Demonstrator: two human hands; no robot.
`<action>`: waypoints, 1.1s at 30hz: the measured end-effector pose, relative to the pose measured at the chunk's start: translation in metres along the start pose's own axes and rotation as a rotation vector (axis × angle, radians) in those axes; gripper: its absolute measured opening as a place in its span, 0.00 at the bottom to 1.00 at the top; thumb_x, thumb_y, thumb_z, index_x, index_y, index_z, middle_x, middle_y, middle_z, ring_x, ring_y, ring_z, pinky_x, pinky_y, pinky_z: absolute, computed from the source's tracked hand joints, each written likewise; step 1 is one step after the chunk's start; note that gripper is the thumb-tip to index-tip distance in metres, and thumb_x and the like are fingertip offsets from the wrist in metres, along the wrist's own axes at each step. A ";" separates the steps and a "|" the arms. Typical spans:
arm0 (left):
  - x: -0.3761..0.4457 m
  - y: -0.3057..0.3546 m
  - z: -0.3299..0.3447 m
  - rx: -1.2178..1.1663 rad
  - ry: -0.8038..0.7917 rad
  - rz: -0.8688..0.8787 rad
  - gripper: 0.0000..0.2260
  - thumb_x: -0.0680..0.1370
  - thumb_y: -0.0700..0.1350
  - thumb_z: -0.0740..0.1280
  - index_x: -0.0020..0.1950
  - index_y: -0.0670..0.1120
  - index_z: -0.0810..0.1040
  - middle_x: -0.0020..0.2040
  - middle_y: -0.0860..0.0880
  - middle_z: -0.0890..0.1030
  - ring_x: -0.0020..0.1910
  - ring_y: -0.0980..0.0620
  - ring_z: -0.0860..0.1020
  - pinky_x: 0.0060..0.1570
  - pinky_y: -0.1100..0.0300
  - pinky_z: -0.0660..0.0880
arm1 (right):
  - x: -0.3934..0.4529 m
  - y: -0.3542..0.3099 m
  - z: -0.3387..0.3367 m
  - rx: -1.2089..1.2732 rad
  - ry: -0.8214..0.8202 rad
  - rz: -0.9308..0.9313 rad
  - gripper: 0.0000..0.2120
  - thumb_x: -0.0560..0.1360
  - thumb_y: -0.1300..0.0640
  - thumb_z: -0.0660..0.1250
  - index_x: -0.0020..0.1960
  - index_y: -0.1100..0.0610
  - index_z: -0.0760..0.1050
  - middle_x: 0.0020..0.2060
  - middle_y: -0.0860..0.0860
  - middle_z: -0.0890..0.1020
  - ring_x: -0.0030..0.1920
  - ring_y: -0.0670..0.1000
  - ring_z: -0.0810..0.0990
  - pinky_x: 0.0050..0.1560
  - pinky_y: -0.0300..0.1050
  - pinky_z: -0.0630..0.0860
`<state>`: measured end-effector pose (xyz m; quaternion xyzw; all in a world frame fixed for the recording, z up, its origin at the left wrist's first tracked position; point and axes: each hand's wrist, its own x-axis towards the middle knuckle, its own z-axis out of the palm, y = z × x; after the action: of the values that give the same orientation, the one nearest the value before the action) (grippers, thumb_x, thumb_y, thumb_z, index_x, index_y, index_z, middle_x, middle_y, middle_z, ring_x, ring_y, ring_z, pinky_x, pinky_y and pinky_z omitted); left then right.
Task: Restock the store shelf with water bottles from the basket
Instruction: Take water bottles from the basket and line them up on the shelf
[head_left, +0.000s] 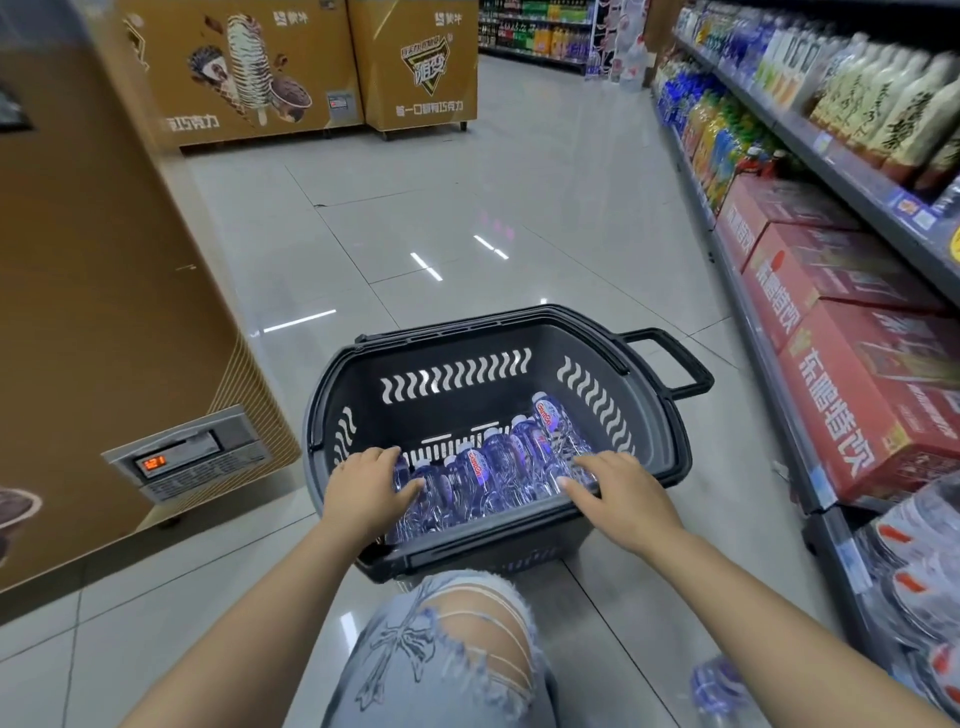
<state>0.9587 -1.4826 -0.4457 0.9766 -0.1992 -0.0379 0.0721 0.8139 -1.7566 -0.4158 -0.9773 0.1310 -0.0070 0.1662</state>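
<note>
Aisle of glossy tile floor (441, 208); both hands (363, 488) (618, 493) in basket (660, 415), grip seemingly apart over bottles (483, 467).

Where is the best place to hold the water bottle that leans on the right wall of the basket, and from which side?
Grip the leaning bottle around its raised upper body, coming from above with the right hand. It stands higher than the other bottles, so that end is free, while the basket wall blocks its right.
</note>
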 end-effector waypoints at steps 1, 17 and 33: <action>0.006 0.005 0.000 -0.016 0.005 0.002 0.31 0.76 0.65 0.60 0.74 0.48 0.65 0.69 0.49 0.73 0.67 0.48 0.70 0.66 0.52 0.68 | 0.008 0.004 -0.001 0.005 -0.012 0.010 0.27 0.77 0.38 0.56 0.69 0.53 0.69 0.62 0.48 0.75 0.64 0.51 0.68 0.62 0.48 0.69; 0.106 0.083 0.051 -0.118 -0.145 0.048 0.30 0.78 0.61 0.61 0.74 0.45 0.64 0.69 0.47 0.72 0.67 0.47 0.70 0.64 0.53 0.68 | 0.156 0.058 0.046 -0.003 -0.312 0.266 0.32 0.76 0.44 0.63 0.71 0.62 0.59 0.63 0.60 0.73 0.60 0.60 0.74 0.56 0.52 0.73; 0.103 0.092 0.083 -0.209 -0.311 -0.051 0.31 0.79 0.61 0.59 0.76 0.46 0.59 0.72 0.46 0.68 0.70 0.46 0.66 0.66 0.51 0.68 | 0.195 0.062 0.080 -0.031 -0.337 0.322 0.36 0.76 0.52 0.66 0.74 0.63 0.49 0.62 0.63 0.73 0.57 0.62 0.76 0.49 0.50 0.73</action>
<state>1.0092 -1.6171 -0.5176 0.9508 -0.1783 -0.2110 0.1407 0.9914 -1.8378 -0.5172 -0.9335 0.2559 0.1850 0.1698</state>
